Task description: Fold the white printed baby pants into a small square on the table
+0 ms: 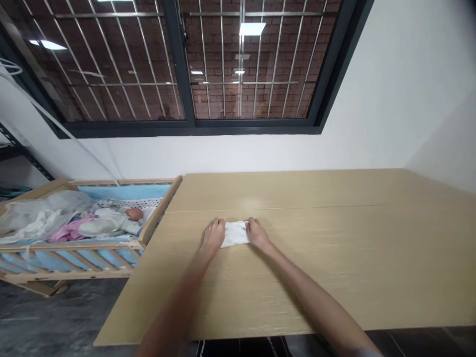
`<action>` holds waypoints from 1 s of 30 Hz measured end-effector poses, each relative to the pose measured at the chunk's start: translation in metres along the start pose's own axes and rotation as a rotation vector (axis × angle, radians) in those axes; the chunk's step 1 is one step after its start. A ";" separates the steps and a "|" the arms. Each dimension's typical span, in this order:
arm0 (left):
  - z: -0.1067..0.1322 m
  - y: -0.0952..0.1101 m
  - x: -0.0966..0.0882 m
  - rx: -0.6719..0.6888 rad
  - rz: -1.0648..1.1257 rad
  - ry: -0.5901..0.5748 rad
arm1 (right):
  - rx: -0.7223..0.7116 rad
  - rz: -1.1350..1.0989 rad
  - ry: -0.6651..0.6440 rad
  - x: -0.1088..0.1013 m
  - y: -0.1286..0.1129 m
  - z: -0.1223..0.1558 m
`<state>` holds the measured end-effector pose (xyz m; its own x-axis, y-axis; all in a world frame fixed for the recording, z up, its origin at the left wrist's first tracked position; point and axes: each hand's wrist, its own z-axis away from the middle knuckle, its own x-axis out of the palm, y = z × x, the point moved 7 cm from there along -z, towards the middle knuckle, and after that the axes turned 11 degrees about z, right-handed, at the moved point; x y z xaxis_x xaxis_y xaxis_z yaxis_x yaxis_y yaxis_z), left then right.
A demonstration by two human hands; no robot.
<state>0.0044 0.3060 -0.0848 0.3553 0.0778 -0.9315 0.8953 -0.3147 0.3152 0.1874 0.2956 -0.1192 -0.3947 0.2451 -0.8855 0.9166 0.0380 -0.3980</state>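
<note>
A small white cloth [235, 234] with a faint printed pattern lies folded into a compact rectangle on the wooden table [316, 258]. My left hand [214, 233] grips its left edge, fingers curled and closed. At the opposite edge, my right hand [256, 232] pinches the cloth between thumb and fingers. Both forearms reach in from the bottom of the view. Whether the piece is a garment or a plain cloth cannot be made out.
Left of the table stands a wooden crib [148, 225] with blue lining, holding a doll-like figure [111, 221], a pink cloth [72, 230] and white netting [48, 213]. A barred window [193, 126] is set in the white wall behind. A white pole [74, 139] slants above the crib.
</note>
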 end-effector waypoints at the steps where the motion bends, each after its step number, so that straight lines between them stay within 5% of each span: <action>1: 0.002 0.001 0.001 0.000 -0.001 0.014 | 0.021 0.017 0.003 0.001 0.000 0.001; 4: 0.016 0.012 0.000 0.034 0.001 0.079 | -0.055 0.086 0.083 -0.005 -0.014 0.014; 8: 0.039 0.046 0.011 0.342 0.101 0.127 | -0.516 0.220 0.111 0.001 -0.058 0.040; 10: 0.046 0.050 0.023 0.411 0.153 0.107 | -0.614 0.252 0.036 0.012 -0.066 0.047; 15: 0.046 0.016 0.043 0.284 0.135 0.026 | -0.510 0.249 -0.050 0.017 -0.040 0.043; 20: 0.053 -0.009 0.034 0.236 0.072 0.037 | -0.404 0.176 -0.105 0.008 -0.002 0.042; 25: 0.066 0.009 0.013 0.517 0.066 0.133 | -0.358 0.000 -0.175 -0.001 0.010 0.047; 30: 0.064 0.011 0.007 0.716 0.117 0.066 | -0.474 -0.051 -0.083 -0.024 -0.002 0.057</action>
<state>-0.0008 0.2422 -0.0995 0.4737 0.0558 -0.8789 0.4631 -0.8647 0.1947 0.1917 0.2344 -0.1113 -0.4263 0.1540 -0.8914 0.8165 0.4897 -0.3059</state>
